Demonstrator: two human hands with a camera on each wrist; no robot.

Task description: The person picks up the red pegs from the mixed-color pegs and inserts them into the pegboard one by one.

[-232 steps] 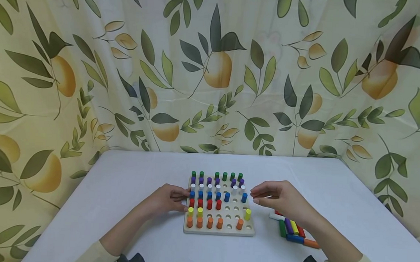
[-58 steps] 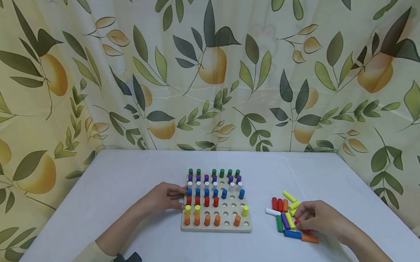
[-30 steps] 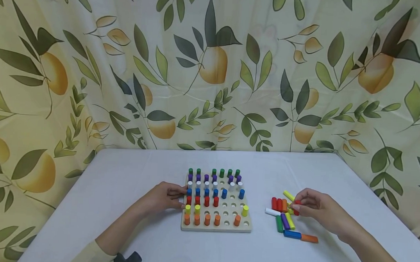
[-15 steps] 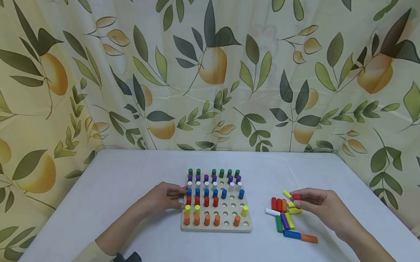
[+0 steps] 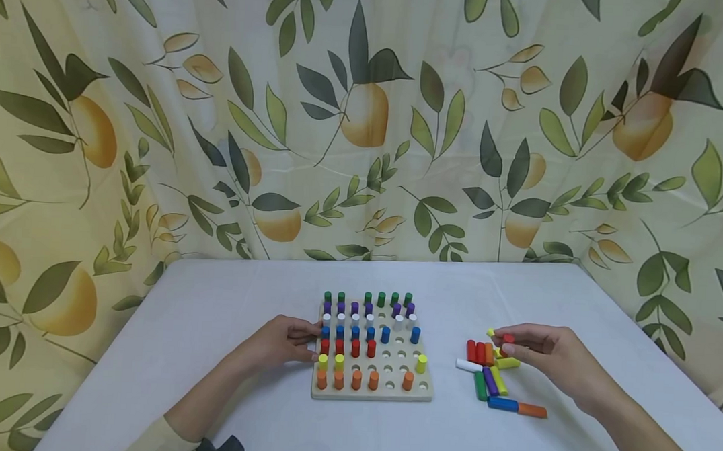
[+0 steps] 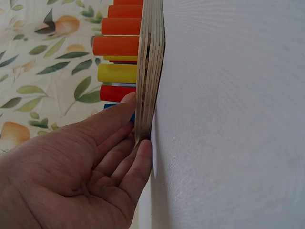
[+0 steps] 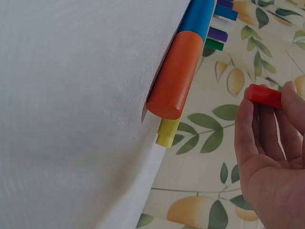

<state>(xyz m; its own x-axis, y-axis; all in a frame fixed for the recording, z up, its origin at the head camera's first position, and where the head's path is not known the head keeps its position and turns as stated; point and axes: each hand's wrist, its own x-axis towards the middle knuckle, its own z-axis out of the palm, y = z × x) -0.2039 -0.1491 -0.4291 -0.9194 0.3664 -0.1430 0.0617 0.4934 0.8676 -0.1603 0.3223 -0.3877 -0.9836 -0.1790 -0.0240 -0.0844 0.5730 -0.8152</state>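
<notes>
A pale wooden pegboard [image 5: 378, 396] lies mid-table with rows of green, purple, white, blue, red, yellow and orange pegs, some holes unfilled. My left hand [image 5: 280, 340] holds its left edge; in the left wrist view the thumb reaches the red peg [image 6: 114, 93] and fingers touch the board's side [image 6: 151, 62]. Above the loose pegs to the right, my right hand [image 5: 555, 358] pinches a red peg [image 5: 507, 341] between thumb and fingers. The right wrist view shows this red peg [image 7: 264, 96] off the table.
Several loose pegs lie right of the board: a white peg [image 5: 468, 365], a green peg [image 5: 480, 385], a blue peg [image 5: 502, 404], an orange peg [image 5: 532, 411], plus red, yellow and purple ones. A leaf-and-fruit patterned curtain [image 5: 363, 185] hangs behind the table.
My right hand has gone from beside the board's right edge to the loose pegs, picked up a red one, then lifted and turned it. The left hand stays at the board's left edge.
</notes>
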